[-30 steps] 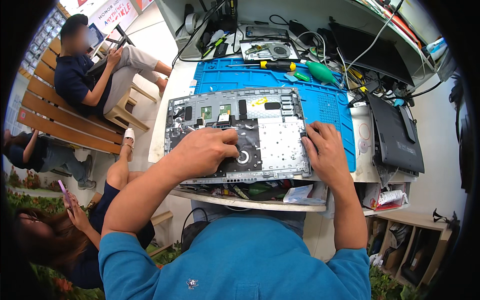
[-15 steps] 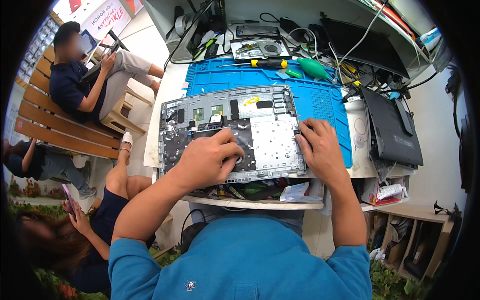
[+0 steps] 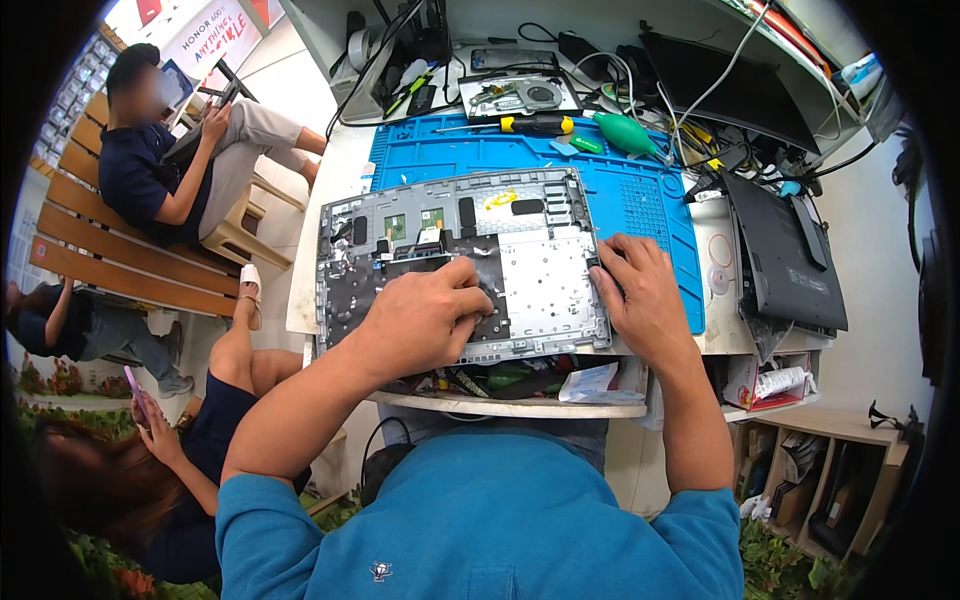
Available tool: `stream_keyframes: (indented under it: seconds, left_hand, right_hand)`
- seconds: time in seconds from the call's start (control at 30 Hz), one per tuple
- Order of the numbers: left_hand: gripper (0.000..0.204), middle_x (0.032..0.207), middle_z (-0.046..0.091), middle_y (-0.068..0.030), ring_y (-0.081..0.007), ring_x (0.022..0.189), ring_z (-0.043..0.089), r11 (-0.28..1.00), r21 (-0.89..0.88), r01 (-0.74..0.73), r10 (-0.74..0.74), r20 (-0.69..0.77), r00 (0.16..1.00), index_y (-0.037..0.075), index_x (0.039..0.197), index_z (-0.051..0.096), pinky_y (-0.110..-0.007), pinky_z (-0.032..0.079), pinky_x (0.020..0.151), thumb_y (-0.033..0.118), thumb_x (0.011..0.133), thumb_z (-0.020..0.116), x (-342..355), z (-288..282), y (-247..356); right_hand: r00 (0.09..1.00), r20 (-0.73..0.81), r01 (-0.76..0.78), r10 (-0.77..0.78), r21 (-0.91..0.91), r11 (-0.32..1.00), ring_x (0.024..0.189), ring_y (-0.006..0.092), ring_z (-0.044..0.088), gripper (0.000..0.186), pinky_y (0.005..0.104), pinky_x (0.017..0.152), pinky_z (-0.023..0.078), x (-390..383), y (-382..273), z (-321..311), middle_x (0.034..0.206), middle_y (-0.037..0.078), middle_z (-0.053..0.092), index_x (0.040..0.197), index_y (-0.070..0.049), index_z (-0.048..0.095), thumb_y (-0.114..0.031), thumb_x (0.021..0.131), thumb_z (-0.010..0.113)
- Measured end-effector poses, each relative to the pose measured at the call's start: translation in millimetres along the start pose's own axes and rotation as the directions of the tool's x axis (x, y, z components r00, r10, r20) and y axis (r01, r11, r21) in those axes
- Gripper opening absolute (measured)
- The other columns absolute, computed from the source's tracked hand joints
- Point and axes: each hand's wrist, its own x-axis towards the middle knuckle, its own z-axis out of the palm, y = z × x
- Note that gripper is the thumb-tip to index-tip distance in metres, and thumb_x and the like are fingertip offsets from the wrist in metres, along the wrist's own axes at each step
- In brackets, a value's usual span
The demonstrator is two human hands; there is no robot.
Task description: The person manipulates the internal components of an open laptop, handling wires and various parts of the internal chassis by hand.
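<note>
A laptop's top case (image 3: 550, 275), inner side up, lies in front of me, partly over a blue work mat (image 3: 650, 215). Black film (image 3: 345, 285) covers its left and middle; bare silvery metal with small holes shows on the right. My left hand (image 3: 425, 315) is closed over the film, fingers curled and thumb tucked in; whatever is between the fingertips is hidden. At the right edge of the case, my right hand (image 3: 640, 295) grips the rim with bent fingers and thumb.
Behind the case lie a yellow-black screwdriver (image 3: 538, 125), a green blower bulb (image 3: 622, 133) and a part with a fan (image 3: 535, 95). A dark laptop (image 3: 790, 255) leans at the right. An open drawer (image 3: 500, 405) sits below the table edge. Two people sit at the left.
The fingers of my left hand have shifted slightly up and to the right over the black film. My right hand stays at the case's right edge.
</note>
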Motion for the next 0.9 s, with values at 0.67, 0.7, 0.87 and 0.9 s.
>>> stream_keyframes:
  seconds: [0.67,0.7,0.87,0.9]
  left_hand:
    - [0.025,0.107,0.068,-0.0078,-0.0340,0.075,0.076,0.984,0.092,0.153,-0.139,-0.144,0.980,0.014,0.103,0.085,-0.046,0.062,0.063,0.001,0.082,0.079,-14,23,27]
    - [0.025,0.106,0.068,-0.0079,-0.0337,0.074,0.076,0.983,0.099,0.156,-0.142,-0.140,0.980,0.014,0.103,0.085,-0.046,0.062,0.063,0.001,0.082,0.079,-13,23,27]
    - [0.019,0.106,0.066,-0.0146,-0.0356,0.078,0.077,0.993,0.107,0.052,-0.045,-0.066,0.997,0.006,0.097,0.079,-0.049,0.065,0.067,0.000,0.079,0.075,-9,16,19]
    - [0.020,0.106,0.066,-0.0147,-0.0358,0.079,0.077,0.993,0.111,0.031,-0.026,-0.046,0.999,0.007,0.098,0.079,-0.049,0.065,0.068,0.001,0.079,0.075,-8,14,17]
  right_hand:
    - [1.000,0.008,0.002,-0.002,0.007,1.000,0.123,0.0331,0.063,0.030,0.0478,0.106,0.048,1,0,0,0.129,0.012,0.071,0.130,0.000,0.077,-0.016,0.104,0.074]
    - [1.000,0.006,0.002,-0.002,0.008,1.000,0.123,0.0331,0.063,0.030,0.0477,0.106,0.048,1,0,0,0.129,0.012,0.071,0.129,0.000,0.077,-0.016,0.104,0.073]
    - [1.000,0.007,0.007,-0.007,0.002,1.000,0.122,0.0333,0.063,0.028,0.0475,0.105,0.048,2,-1,-2,0.128,0.012,0.071,0.128,0.000,0.077,-0.016,0.105,0.073]
    - [1.000,0.008,0.005,-0.005,-0.002,1.000,0.122,0.0333,0.063,0.028,0.0475,0.105,0.048,2,-2,-2,0.128,0.012,0.071,0.128,0.000,0.077,-0.016,0.105,0.073]
